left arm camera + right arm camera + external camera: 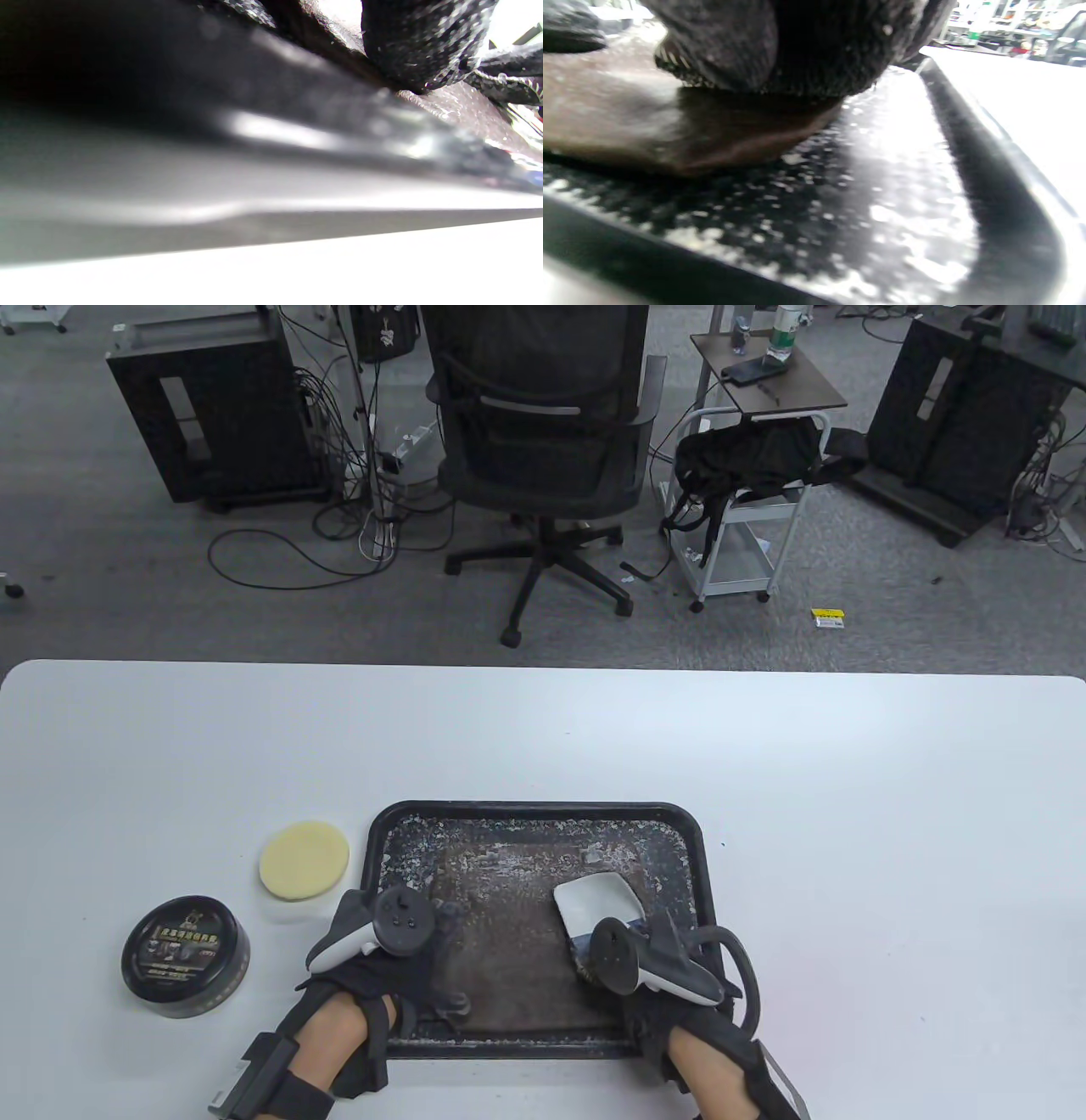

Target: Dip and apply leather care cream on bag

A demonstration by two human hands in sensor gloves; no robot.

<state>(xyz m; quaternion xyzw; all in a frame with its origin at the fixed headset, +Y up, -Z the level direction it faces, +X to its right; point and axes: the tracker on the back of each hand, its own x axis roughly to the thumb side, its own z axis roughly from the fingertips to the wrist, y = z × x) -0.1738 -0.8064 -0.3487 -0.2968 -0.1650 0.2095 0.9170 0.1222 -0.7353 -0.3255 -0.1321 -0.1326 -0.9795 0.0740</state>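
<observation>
Your right hand (632,963) presses a white cloth (596,906) onto the brown bag (509,933) lying flat in the tray (543,812); whether its fingers curl round the cloth, I cannot tell. Your left hand (382,942) rests on the bag's left edge, its grip hidden too. You seem to be applying; next, reload from the cream tin (185,954) left of the tray.

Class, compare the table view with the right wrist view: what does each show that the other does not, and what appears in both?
Only the table view shows the closed cream tin, the round yellow sponge, the left hand, the white applicator under the right hand, and the office chair beyond the table.

Only the right wrist view shows, close up, the gloved fingers pressing on the leather and the white flecks on the tray floor.

Both show the black tray, the brown leather bag and the white table.
</observation>
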